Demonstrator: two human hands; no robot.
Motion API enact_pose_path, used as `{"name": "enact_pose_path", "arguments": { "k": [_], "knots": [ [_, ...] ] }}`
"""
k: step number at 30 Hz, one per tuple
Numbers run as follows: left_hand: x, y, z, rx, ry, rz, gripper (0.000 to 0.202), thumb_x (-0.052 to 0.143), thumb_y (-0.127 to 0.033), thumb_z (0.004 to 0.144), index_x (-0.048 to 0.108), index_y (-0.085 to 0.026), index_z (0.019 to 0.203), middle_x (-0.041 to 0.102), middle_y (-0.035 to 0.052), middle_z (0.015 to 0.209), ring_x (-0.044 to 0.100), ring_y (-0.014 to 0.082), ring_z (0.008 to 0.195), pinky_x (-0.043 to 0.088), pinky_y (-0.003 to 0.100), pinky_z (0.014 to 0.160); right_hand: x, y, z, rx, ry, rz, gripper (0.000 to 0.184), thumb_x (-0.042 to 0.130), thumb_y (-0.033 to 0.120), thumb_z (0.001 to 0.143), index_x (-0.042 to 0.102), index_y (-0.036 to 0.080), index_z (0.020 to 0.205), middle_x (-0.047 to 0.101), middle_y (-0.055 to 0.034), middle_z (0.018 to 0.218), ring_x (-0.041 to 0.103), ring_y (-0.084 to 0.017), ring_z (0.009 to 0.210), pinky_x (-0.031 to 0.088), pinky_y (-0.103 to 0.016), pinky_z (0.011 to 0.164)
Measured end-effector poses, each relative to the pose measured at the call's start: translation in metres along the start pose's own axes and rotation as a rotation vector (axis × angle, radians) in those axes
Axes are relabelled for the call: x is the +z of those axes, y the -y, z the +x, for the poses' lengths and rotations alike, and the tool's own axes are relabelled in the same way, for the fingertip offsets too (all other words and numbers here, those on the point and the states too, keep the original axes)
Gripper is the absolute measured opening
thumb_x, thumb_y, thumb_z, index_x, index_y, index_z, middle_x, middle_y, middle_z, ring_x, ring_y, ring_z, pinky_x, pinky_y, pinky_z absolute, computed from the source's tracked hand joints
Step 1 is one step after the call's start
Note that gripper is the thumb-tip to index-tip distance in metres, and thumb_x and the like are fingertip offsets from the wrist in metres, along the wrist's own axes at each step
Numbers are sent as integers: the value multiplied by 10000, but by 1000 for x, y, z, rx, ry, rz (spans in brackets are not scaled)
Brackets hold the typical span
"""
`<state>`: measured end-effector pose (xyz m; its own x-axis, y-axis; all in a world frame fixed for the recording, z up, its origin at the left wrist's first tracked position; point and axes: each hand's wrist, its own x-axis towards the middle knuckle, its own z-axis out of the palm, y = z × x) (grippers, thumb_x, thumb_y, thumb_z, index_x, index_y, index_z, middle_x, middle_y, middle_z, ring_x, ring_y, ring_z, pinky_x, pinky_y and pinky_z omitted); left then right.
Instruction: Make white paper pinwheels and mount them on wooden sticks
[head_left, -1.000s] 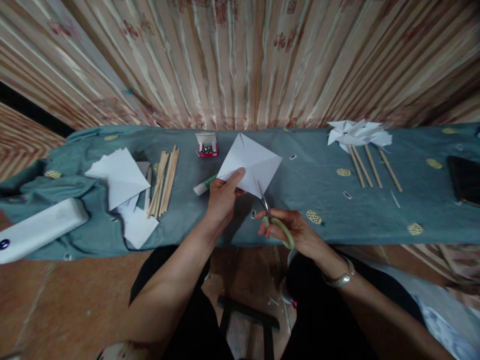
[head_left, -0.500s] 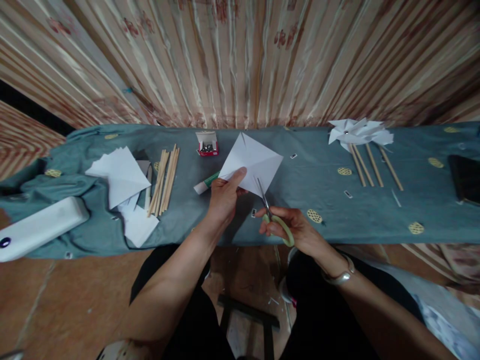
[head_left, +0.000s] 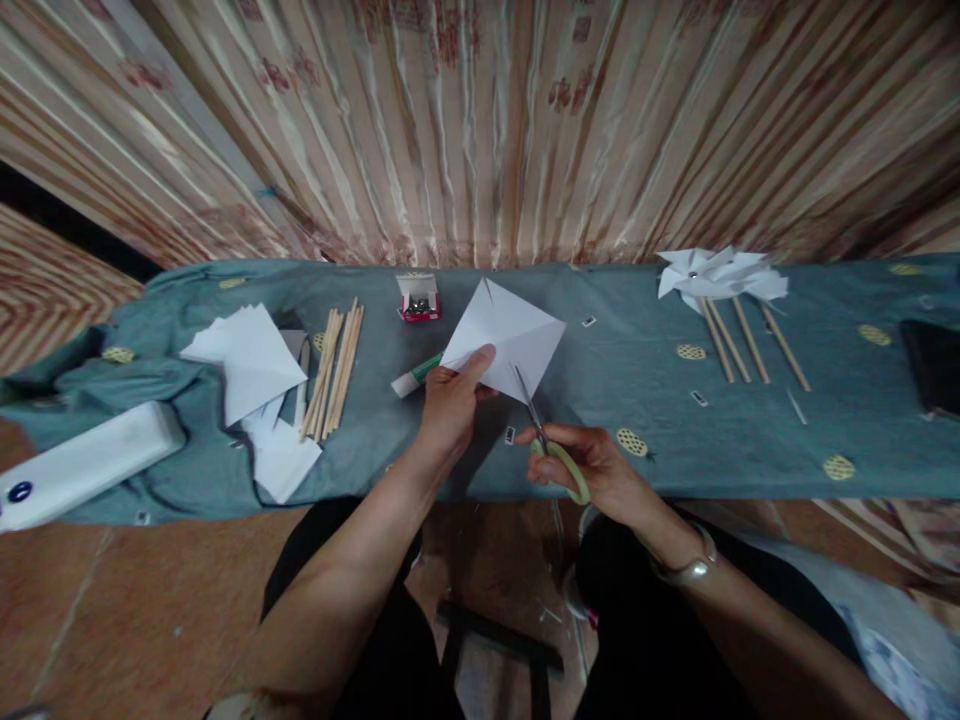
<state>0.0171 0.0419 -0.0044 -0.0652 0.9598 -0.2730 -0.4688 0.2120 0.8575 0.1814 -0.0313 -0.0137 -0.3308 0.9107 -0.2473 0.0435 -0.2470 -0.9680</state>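
Observation:
My left hand (head_left: 450, 400) pinches the near corner of a creased white paper square (head_left: 504, 335), held up over the teal cloth (head_left: 660, 430). My right hand (head_left: 585, 465) grips green-handled scissors (head_left: 551, 445). Their blades point up and left and meet the paper's lower right edge. A metal bangle sits on my right wrist.
A glue stick (head_left: 415, 375) lies left of my left hand, and a small red box (head_left: 418, 297) stands behind it. Wooden sticks (head_left: 336, 366) and loose white paper (head_left: 251, 360) lie at the left, with a white case (head_left: 82, 462) beyond. Finished paper pinwheels (head_left: 716, 275) on sticks lie at the right, a dark object (head_left: 934, 360) at the far right.
The view has tilted a little, so everything sits slightly lower in the frame. The scissors stay at the paper's lower right edge; both hands keep their grips.

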Motion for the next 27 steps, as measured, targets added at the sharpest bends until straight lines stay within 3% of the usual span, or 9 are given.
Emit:
{"name": "enact_pose_path", "arguments": {
  "k": [11, 16, 27],
  "knots": [
    [1, -4, -2, -33, -29, -31, 185, 796, -291, 656, 701, -158, 743, 721, 21, 734, 645, 145, 620, 479, 241, 537, 2, -3, 2, 70, -35, 160, 429, 861, 488, 608, 744, 195, 899, 629, 23, 625, 596, -108, 578, 500, -235, 554],
    [1, -3, -2, -51, -28, -23, 186, 810, -279, 644, 690, -147, 696, 710, 28, 705, 631, 137, 580, 478, 237, 517, 2, -3, 1, 64, -37, 146, 419, 847, 485, 636, 743, 184, 907, 643, 7, 639, 589, -110, 584, 480, -232, 545],
    [1, 0, -2, -48, -10, -14, 231, 812, -308, 641, 711, -136, 759, 724, 26, 732, 647, 133, 592, 477, 232, 510, 3, -2, 2, 95, -59, 180, 433, 876, 468, 588, 735, 187, 887, 623, 30, 604, 592, -101, 552, 500, -226, 535]
  ]
}}
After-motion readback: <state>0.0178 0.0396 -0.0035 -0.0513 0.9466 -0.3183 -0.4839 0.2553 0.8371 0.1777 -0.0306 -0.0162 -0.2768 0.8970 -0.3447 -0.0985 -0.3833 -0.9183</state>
